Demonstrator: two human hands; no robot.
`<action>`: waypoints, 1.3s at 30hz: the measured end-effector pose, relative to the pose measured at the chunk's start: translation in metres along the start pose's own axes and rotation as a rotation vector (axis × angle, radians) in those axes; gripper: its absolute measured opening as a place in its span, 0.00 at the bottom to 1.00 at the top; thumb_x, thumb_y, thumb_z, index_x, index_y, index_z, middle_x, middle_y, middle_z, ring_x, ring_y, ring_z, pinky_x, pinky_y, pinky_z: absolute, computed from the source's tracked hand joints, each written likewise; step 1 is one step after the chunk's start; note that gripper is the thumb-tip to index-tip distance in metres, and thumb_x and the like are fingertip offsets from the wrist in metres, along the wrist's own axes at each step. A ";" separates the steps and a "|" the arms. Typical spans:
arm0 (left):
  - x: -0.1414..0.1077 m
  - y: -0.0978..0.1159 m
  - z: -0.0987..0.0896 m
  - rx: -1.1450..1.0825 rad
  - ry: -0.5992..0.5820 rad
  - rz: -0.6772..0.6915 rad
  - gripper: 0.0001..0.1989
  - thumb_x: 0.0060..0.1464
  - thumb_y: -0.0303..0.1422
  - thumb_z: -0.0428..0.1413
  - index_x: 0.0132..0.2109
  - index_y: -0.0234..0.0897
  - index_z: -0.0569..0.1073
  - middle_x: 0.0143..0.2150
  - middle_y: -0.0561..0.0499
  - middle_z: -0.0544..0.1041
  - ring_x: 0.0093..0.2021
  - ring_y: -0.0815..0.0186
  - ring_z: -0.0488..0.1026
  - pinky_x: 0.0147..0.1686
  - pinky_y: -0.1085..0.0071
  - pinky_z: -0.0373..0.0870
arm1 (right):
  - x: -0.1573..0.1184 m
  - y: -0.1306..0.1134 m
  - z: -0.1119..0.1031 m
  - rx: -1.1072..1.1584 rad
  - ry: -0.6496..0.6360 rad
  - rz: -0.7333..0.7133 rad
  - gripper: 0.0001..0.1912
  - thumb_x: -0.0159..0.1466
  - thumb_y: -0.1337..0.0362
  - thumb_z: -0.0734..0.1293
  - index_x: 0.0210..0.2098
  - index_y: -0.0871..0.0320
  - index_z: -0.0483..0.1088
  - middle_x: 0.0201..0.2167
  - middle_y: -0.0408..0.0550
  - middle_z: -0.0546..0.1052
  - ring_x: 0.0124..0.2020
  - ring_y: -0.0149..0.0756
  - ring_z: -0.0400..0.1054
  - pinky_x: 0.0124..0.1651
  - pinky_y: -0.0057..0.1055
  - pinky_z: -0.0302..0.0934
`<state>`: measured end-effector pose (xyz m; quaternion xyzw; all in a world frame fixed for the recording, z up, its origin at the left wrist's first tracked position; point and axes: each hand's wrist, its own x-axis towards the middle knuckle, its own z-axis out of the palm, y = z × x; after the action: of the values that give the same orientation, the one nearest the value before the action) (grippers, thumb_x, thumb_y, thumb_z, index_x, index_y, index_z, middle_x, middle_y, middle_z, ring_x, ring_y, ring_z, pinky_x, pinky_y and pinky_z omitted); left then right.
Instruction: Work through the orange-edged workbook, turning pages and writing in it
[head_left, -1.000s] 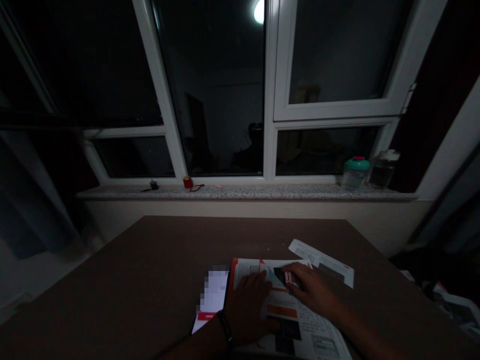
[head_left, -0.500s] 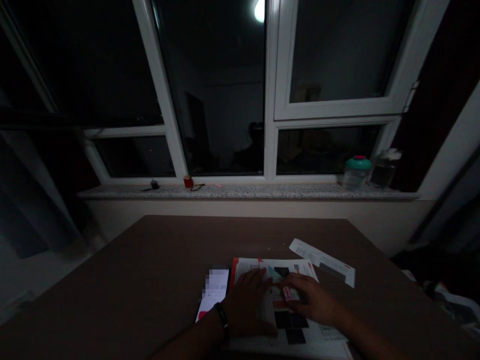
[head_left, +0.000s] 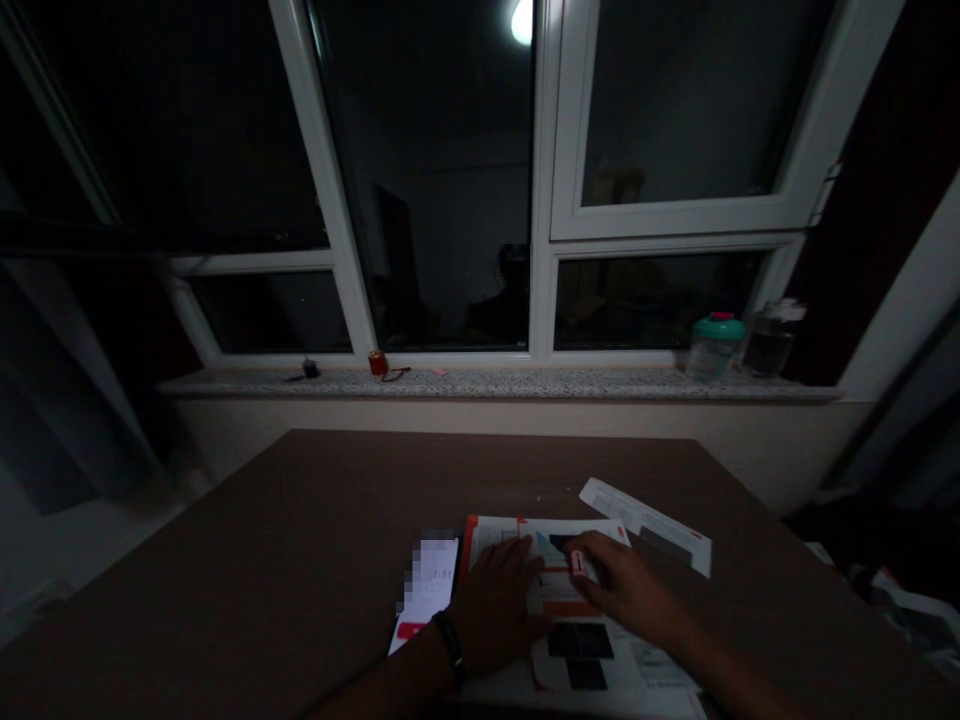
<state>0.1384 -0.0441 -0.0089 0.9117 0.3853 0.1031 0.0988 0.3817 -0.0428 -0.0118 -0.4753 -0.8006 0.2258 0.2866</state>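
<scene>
Pink small piece pinched in the right hand, fingers curled, lower right of centre, above the open printed booklet. Left hand lies flat and open on the booklet's left edge, touching it, just beside the lit phone. Booklet sits near the bottom of the frame on the brown table, white paper strip just above it.

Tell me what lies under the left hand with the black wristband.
The left hand rests flat on an open white printed booklet with a red edge, and print shows beyond the fingertips. Whatever is printed directly beneath the palm is covered and cannot be seen.
</scene>
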 end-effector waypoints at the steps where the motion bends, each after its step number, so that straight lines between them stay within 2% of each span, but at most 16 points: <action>1: 0.000 0.000 0.000 0.006 0.013 0.000 0.28 0.61 0.48 0.56 0.62 0.38 0.63 0.68 0.41 0.56 0.66 0.49 0.53 0.62 0.50 0.52 | 0.000 -0.001 -0.001 0.011 -0.010 0.009 0.15 0.58 0.68 0.64 0.46 0.54 0.70 0.42 0.48 0.76 0.45 0.41 0.69 0.49 0.34 0.62; 4: 0.000 -0.001 0.001 0.025 0.066 0.003 0.25 0.63 0.48 0.53 0.59 0.37 0.66 0.67 0.41 0.58 0.65 0.50 0.54 0.61 0.51 0.53 | -0.003 -0.008 0.000 0.067 -0.056 0.000 0.14 0.57 0.68 0.65 0.43 0.53 0.71 0.40 0.46 0.76 0.43 0.39 0.70 0.47 0.33 0.62; 10: 0.000 0.000 0.003 0.026 0.138 0.006 0.21 0.60 0.42 0.57 0.56 0.38 0.67 0.61 0.43 0.66 0.60 0.51 0.60 0.59 0.53 0.57 | -0.006 -0.012 0.009 0.194 -0.096 -0.044 0.17 0.55 0.70 0.67 0.44 0.53 0.72 0.40 0.44 0.76 0.42 0.37 0.70 0.45 0.29 0.62; 13: -0.001 0.001 0.001 0.026 0.122 0.039 0.24 0.59 0.40 0.58 0.60 0.39 0.64 0.61 0.42 0.66 0.59 0.50 0.61 0.58 0.52 0.58 | -0.002 -0.004 0.013 0.202 -0.059 0.004 0.15 0.56 0.69 0.66 0.43 0.54 0.71 0.37 0.44 0.76 0.38 0.36 0.70 0.40 0.29 0.62; 16: -0.001 -0.001 -0.002 0.040 0.093 0.082 0.25 0.59 0.36 0.56 0.62 0.45 0.62 0.64 0.44 0.61 0.62 0.51 0.58 0.59 0.51 0.56 | 0.002 0.005 0.013 0.177 0.029 0.054 0.13 0.58 0.68 0.64 0.43 0.56 0.69 0.36 0.44 0.76 0.37 0.37 0.69 0.39 0.29 0.62; 21: -0.002 -0.006 0.000 0.043 0.054 0.081 0.23 0.57 0.30 0.55 0.59 0.45 0.64 0.67 0.46 0.58 0.65 0.54 0.54 0.63 0.49 0.47 | 0.002 0.009 0.015 0.161 0.089 0.108 0.14 0.58 0.68 0.63 0.45 0.55 0.64 0.33 0.42 0.74 0.32 0.34 0.69 0.34 0.27 0.60; 24: 0.000 -0.006 0.003 0.054 0.049 0.082 0.21 0.58 0.36 0.56 0.58 0.42 0.65 0.66 0.45 0.59 0.65 0.53 0.54 0.63 0.50 0.44 | 0.000 0.006 0.018 0.117 0.076 0.076 0.11 0.59 0.68 0.63 0.42 0.54 0.64 0.30 0.41 0.73 0.30 0.33 0.68 0.32 0.26 0.58; 26: 0.000 -0.003 0.003 0.061 0.041 0.090 0.24 0.57 0.42 0.58 0.57 0.39 0.66 0.66 0.43 0.60 0.65 0.51 0.55 0.63 0.50 0.45 | -0.002 0.003 0.020 0.082 0.054 0.044 0.09 0.60 0.67 0.63 0.41 0.54 0.64 0.29 0.40 0.73 0.30 0.33 0.68 0.32 0.25 0.58; 28: 0.001 0.000 -0.001 0.067 0.028 0.107 0.25 0.56 0.44 0.59 0.56 0.38 0.66 0.65 0.42 0.62 0.64 0.51 0.56 0.63 0.51 0.46 | -0.003 0.001 0.022 0.046 0.054 0.026 0.08 0.60 0.67 0.64 0.41 0.54 0.64 0.30 0.41 0.73 0.30 0.33 0.68 0.33 0.26 0.58; 32: 0.000 0.010 -0.008 0.084 -0.011 0.146 0.23 0.57 0.38 0.56 0.58 0.35 0.65 0.61 0.42 0.66 0.60 0.53 0.61 0.61 0.56 0.53 | -0.005 -0.003 0.022 0.004 0.037 0.032 0.07 0.59 0.65 0.66 0.37 0.54 0.64 0.31 0.41 0.73 0.32 0.34 0.69 0.33 0.26 0.58; 39: -0.001 0.015 -0.004 0.039 -0.010 0.208 0.29 0.55 0.32 0.53 0.63 0.35 0.58 0.63 0.43 0.64 0.62 0.54 0.59 0.60 0.58 0.55 | -0.004 -0.010 0.021 -0.012 -0.012 0.031 0.06 0.59 0.67 0.64 0.36 0.54 0.62 0.30 0.42 0.73 0.32 0.34 0.69 0.33 0.25 0.57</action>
<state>0.1469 -0.0550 -0.0011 0.9491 0.2899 0.1005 0.0716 0.3628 -0.0526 -0.0215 -0.4881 -0.7961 0.2281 0.2756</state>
